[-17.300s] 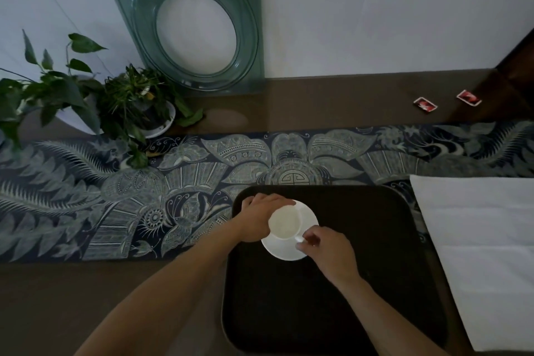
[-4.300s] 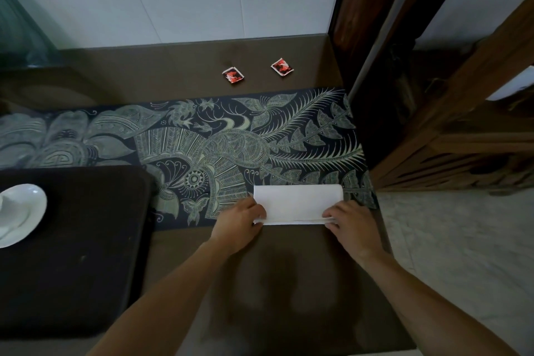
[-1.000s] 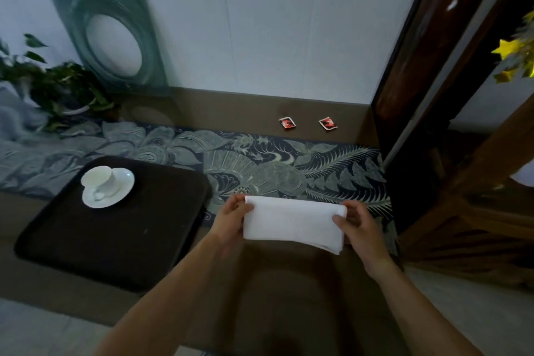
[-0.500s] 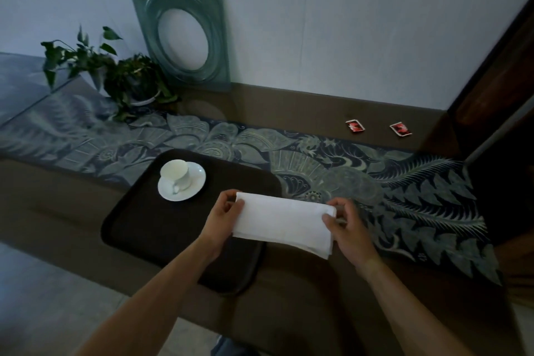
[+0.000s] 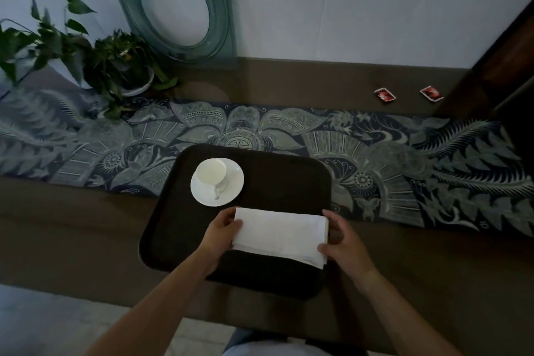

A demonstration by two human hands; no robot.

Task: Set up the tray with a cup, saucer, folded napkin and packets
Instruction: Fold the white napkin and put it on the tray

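A white folded napkin (image 5: 278, 233) is held over the middle of the dark tray (image 5: 277, 176), and I cannot tell whether it touches the tray. My left hand (image 5: 221, 235) grips its left end and my right hand (image 5: 342, 243) grips its right end. Behind the napkin, at the tray's far left, a white cup (image 5: 211, 173) stands on a white saucer (image 5: 231, 188). Two red packets (image 5: 384, 94) (image 5: 431, 93) lie on the brown counter at the far right, near the wall.
A patterned dark runner (image 5: 375, 153) crosses the counter under the tray's far edge. A potted plant (image 5: 115, 66) stands at the back left. A green glass panel (image 5: 179, 3) leans on the wall. A dark wooden frame (image 5: 502, 61) rises at the right.
Both hands have carried the napkin leftward from the bare counter to above the tray. The view has swung left and down with it.
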